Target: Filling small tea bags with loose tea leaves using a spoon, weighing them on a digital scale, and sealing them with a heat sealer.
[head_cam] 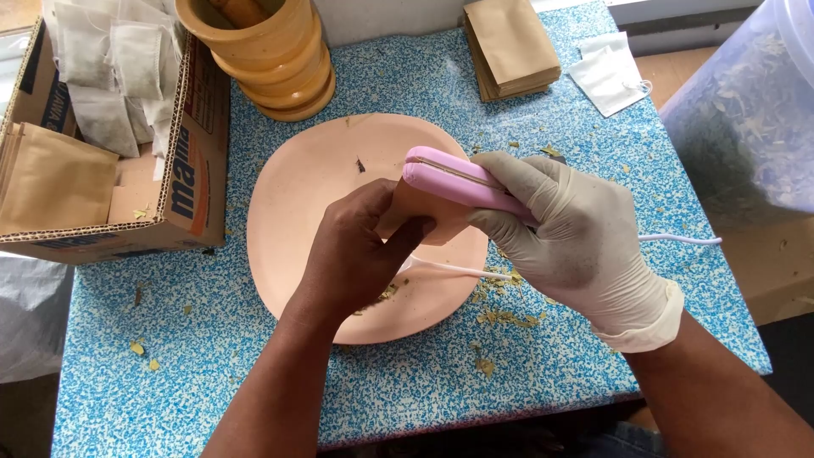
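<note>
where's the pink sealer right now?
Head view, centre: the pink sealer is gripped by the gloved right hand, clamped over a brown pouch held by the left hand, above the pink plate.

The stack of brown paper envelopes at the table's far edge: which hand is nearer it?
Right. The gloved right hand, gripping the pink sealer, lies just below the stack of brown paper envelopes; the bare left hand sits farther left.

Both forearms reach in from the near edge. The bare left hand (352, 254) pinches with thumb and fingers; the gloved right hand (577, 242) is curled closed, knuckles up.
</note>
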